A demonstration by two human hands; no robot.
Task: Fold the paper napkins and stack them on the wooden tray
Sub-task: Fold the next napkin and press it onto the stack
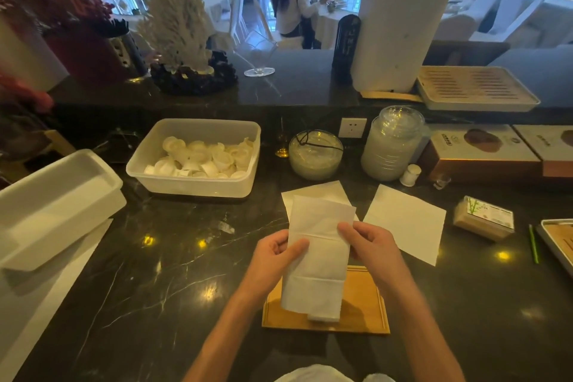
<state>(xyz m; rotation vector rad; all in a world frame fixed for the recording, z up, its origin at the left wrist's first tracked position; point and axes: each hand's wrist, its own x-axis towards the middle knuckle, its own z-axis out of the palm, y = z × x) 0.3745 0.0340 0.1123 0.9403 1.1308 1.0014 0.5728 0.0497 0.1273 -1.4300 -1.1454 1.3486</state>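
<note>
I hold a white paper napkin (319, 245), folded into a long strip, upright above the wooden tray (362, 316). My left hand (273, 257) pinches its left edge and my right hand (369, 245) pinches its right edge. The strip's lower end hangs over the tray, where a small folded napkin (322, 316) peeks out beneath it. Two unfolded napkins lie flat on the dark marble counter: one (316, 192) behind the held strip, partly hidden by it, and one (406, 223) to the right.
A clear tub of small white cups (198, 158) stands at the back left, a white bin (55, 205) at far left. Glass jars (392, 143), boxes (480, 149) and a toothpick pack (483, 220) sit to the right. A metal tray edge (555, 242) shows at far right.
</note>
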